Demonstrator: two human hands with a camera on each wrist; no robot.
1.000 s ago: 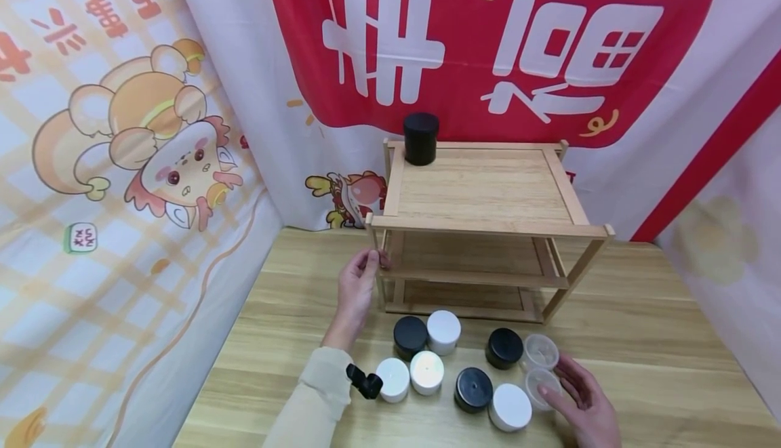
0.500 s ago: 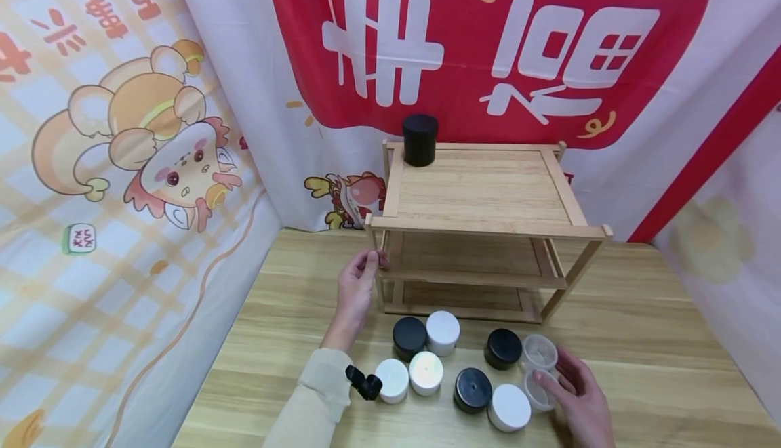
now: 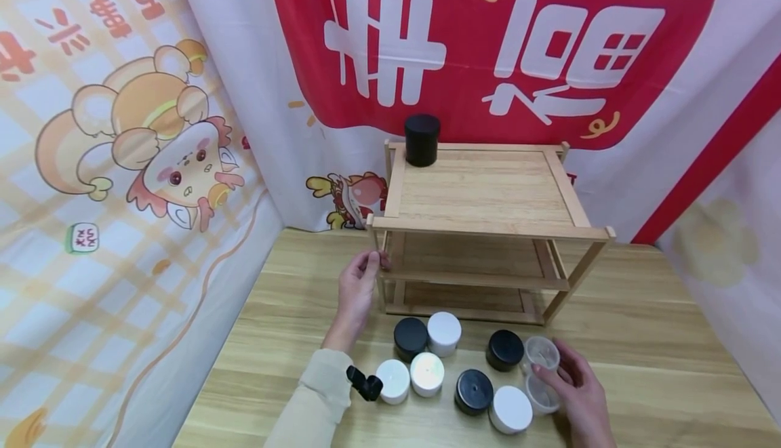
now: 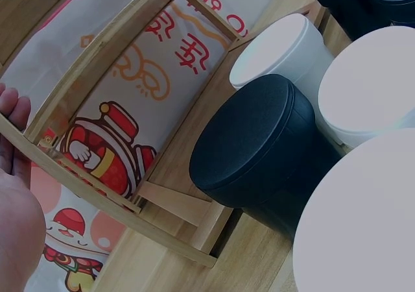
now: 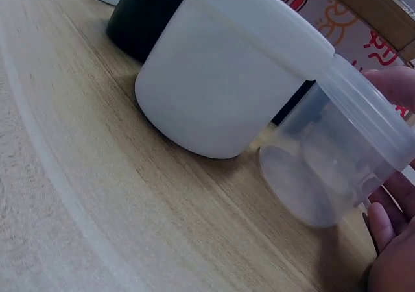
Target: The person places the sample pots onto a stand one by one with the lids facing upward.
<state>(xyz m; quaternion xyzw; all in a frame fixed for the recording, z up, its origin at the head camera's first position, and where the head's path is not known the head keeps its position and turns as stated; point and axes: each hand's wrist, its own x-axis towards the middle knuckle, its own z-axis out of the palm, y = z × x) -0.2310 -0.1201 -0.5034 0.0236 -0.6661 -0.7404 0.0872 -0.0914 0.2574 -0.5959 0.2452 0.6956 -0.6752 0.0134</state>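
While my left hand (image 3: 356, 289) rests well apart at the left front post (image 4: 117, 206) of the wooden rack (image 3: 488, 187), fingers curled round it, my right hand (image 3: 582, 394) is the nearer one to the two clear jars (image 3: 542, 399). What matters most, I judge, is how that hand stands to the farther of the pair: this jar sits just ahead and left of my palm — thumb at its near rim, fingers along its right side. I can't tell whether they are clamped on it or only touching. Both clear jars stand upright on the worktop (image 3: 659, 367), one behind the other, so the pair runs away from me; being round, neither offers a long axis across its top. A black jar (image 3: 505, 350) stands left of the far one, a white jar (image 3: 511, 409) left of the near one.
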